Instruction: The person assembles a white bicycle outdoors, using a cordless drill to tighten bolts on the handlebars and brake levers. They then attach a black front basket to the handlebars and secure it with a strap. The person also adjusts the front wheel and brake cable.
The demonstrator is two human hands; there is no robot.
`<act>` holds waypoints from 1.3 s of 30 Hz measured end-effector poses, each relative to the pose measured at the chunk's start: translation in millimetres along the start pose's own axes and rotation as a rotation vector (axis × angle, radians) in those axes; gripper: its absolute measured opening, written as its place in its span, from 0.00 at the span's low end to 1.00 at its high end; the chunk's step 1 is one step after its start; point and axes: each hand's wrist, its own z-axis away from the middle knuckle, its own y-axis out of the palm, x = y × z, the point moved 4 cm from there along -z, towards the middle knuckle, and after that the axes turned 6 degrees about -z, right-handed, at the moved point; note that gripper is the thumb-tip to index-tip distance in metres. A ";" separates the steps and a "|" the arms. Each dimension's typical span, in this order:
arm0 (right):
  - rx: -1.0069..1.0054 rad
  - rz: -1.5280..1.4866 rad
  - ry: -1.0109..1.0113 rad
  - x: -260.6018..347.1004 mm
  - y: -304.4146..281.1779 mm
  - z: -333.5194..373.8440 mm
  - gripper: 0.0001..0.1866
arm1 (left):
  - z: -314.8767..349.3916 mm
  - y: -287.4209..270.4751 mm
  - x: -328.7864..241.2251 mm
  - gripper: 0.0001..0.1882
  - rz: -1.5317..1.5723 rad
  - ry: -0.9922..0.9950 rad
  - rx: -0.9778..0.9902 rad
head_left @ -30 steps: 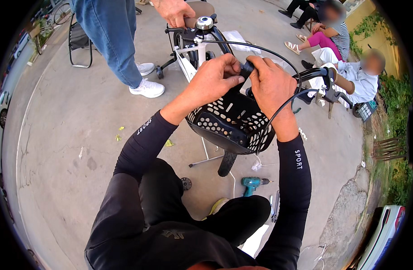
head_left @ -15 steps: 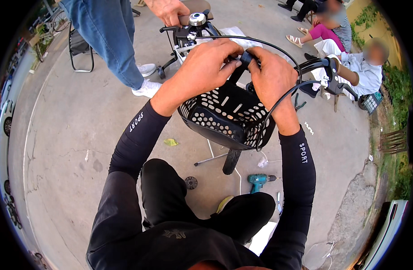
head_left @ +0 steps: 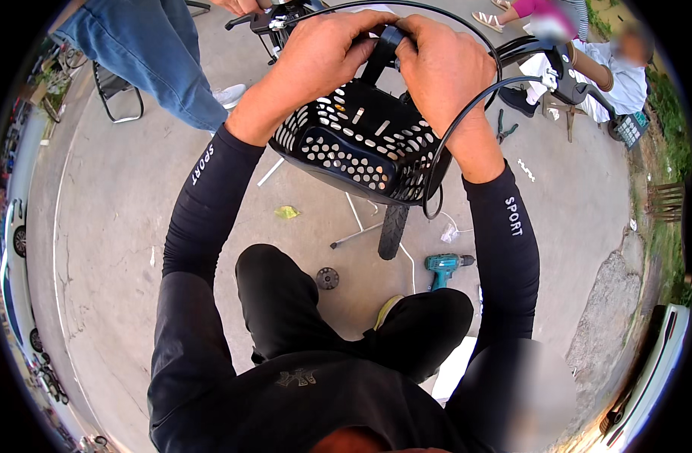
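A child-sized bicycle stands in front of me with a black perforated basket [head_left: 361,143] on its front. Above the basket's back wall is a black rounded fitting [head_left: 387,47], its exact kind unclear. My left hand [head_left: 335,57] pinches its left side between thumb and fingers. From the other side my right hand [head_left: 445,75] wraps the same fitting, fingers curled behind it. Black cables [head_left: 478,98] loop past my right wrist. The brown handlebar grip [head_left: 592,66] and brake lever lie to the right. Below the basket shows the front tyre [head_left: 393,232].
Another person in jeans [head_left: 146,57] stands at left, a hand [head_left: 239,6] on the handlebar's far end. Seated people are at upper right. On the concrete lie a teal drill [head_left: 442,269], a black disc [head_left: 328,278], pliers [head_left: 504,128] and a yellow leaf [head_left: 286,212].
The bicycle, basket and ground things sit higher in the picture, as my view has shifted. Both hands stay on the black fitting.
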 end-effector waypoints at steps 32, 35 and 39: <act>0.344 -0.179 -0.055 66.7 -22.8 144.9 0.27 | -27.1 -6.7 -24.3 0.11 0.032 -0.121 0.157; 0.371 -0.164 -0.026 59.2 -7.1 143.7 0.21 | -26.1 2.9 -15.7 0.17 -0.019 -0.133 0.186; 0.239 -0.173 -0.087 56.8 -22.1 136.6 0.19 | -23.5 4.6 -2.4 0.19 -0.059 -0.077 0.139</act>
